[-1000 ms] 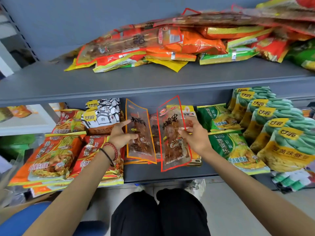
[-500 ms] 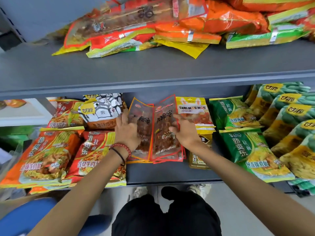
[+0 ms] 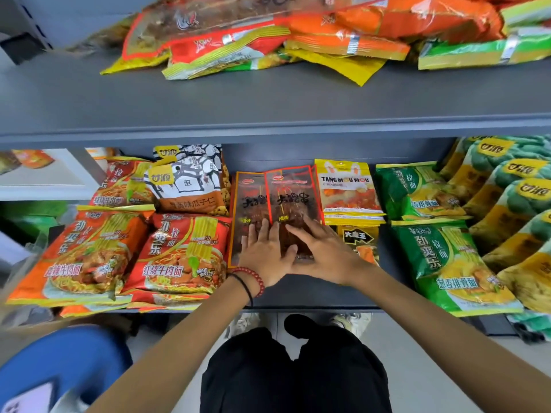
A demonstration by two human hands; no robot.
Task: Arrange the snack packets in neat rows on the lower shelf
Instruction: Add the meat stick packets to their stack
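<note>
Two clear packets of dark skewer snacks lie flat side by side in the middle of the lower shelf: an orange-edged packet on the left and a red-edged packet overlapping it on the right. My left hand, with a red bead bracelet, presses flat on the orange-edged packet's lower half. My right hand presses flat with spread fingers on the red-edged packet's lower half. The two hands touch each other.
Left of the packets lie red and orange noodle bags and a seed bag. To the right sit a yellow TANG MOU MOU pack, green noodle bags and green pea bags. A loose heap of packets covers the upper shelf.
Both skewer packets went from held upright in my hands to lying flat on the lower shelf. My hands slid down onto their lower halves and now press them flat.
</note>
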